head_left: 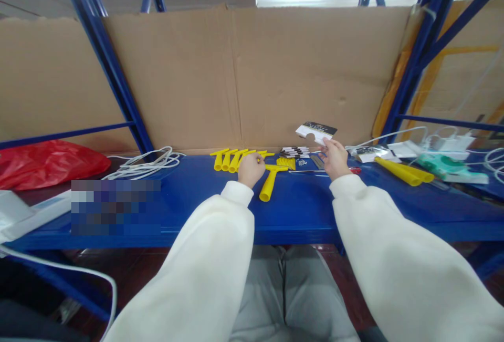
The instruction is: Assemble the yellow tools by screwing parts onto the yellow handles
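My right hand (pixel 335 159) grips a black-and-white card (pixel 316 132) by its lower right corner, raised above the back of the blue table. My left hand (pixel 252 169) is closed, fingertips pinched together, and whatever is in them cannot be made out. Just right of it lies a yellow T-shaped handle (pixel 267 187), its hollow end towards me. Several more yellow T-shaped handles (pixel 226 161) stand in a row behind and left of my left hand, partly hidden by it. Between the hands are flat yellow pieces (pixel 286 163), small metal parts (pixel 302 163) and striped black-and-white pieces (pixel 294 152).
A screwdriver with a red handle (pixel 356 170) lies beside my right hand. Further right are yellow cones (pixel 401 173), a green-and-white object (pixel 449 167) and cables. Coiled white cable (pixel 147 163) and a red bag (pixel 51 163) sit left. Cardboard (pixel 275 74) walls the back.
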`<state>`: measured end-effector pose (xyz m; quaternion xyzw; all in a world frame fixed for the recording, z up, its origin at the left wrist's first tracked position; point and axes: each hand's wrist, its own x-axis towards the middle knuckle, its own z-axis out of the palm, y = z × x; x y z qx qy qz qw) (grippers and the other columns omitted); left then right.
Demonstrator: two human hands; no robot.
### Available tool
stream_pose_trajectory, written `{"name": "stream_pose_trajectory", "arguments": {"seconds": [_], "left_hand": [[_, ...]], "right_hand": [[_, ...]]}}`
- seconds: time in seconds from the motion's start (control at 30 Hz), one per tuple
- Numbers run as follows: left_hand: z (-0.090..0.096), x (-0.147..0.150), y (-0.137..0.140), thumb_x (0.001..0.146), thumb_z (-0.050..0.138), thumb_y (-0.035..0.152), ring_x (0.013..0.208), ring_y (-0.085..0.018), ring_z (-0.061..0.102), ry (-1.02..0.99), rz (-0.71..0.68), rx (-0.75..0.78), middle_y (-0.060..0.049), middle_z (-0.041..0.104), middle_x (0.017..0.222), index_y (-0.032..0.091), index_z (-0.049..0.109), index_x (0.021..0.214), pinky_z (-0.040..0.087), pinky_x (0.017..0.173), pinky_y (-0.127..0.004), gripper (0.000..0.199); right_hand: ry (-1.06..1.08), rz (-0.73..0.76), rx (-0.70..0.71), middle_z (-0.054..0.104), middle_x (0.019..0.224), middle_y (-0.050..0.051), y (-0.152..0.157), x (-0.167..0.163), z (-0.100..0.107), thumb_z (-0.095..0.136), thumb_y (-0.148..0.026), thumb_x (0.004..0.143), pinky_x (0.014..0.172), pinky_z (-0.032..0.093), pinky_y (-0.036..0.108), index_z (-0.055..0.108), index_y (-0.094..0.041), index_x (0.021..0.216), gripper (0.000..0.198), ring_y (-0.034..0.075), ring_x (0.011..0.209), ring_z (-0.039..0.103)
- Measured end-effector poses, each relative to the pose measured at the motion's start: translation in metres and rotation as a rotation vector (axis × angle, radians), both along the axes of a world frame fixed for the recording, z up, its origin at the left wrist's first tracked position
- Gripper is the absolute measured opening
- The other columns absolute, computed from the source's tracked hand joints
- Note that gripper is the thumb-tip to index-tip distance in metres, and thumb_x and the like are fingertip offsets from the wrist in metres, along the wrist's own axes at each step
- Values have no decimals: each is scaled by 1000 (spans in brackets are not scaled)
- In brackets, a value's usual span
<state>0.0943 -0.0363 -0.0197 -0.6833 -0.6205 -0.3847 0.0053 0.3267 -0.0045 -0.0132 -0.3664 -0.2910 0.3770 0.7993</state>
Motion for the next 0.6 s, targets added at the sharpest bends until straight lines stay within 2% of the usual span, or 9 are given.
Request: {"name": "stream_pose_trajectory", "arguments": {"seconds": [0.17,0.23,0.33,0.4,0.5,0.6], "left_hand": [[-2,-1,1,87,53,19,99,-27,69,67,12,-70,-14,75,100,17,76,91,52,83,-33,24],[-3,-2,2,88,54,30,97,-28,69,122,0,-161,-14,75,99,17,76,88,52,81,-33,26],[-4,-2,2,87,51,53,93,-30,70,216,-73,-323,-16,74,94,18,75,82,52,78,-35,43],[-4,-1,1,84,50,62,93,-31,69,261,-117,-381,-16,73,94,17,75,83,51,77,-35,51],[-2,0,-1,81,52,64,93,-31,69,300,-151,-426,-16,73,93,16,74,82,50,75,-34,52],[-1,1,-1,79,58,53,88,-28,69,308,-195,-458,-12,72,85,16,71,73,48,70,-30,40]], "right_hand": [[45,7,-65,61,55,-8,-5,-4,5,73,-14,73,37,42,12,52,-20,69,22,5,43,54],[46,5,-88,60,54,-7,-7,-7,6,71,-12,74,35,41,12,52,-20,67,22,5,42,53],[53,16,-129,58,52,-7,-11,-9,8,68,-10,77,34,40,12,52,-19,66,22,6,41,53],[58,25,-144,58,51,-7,-13,-11,9,65,-10,79,34,39,12,52,-19,65,22,6,41,52],[61,27,-137,57,50,-6,-14,-12,10,64,-10,81,34,39,12,52,-19,66,21,5,40,51],[56,27,-135,55,49,-7,-13,-11,9,65,-11,80,34,39,12,51,-19,66,21,6,40,51]]}}
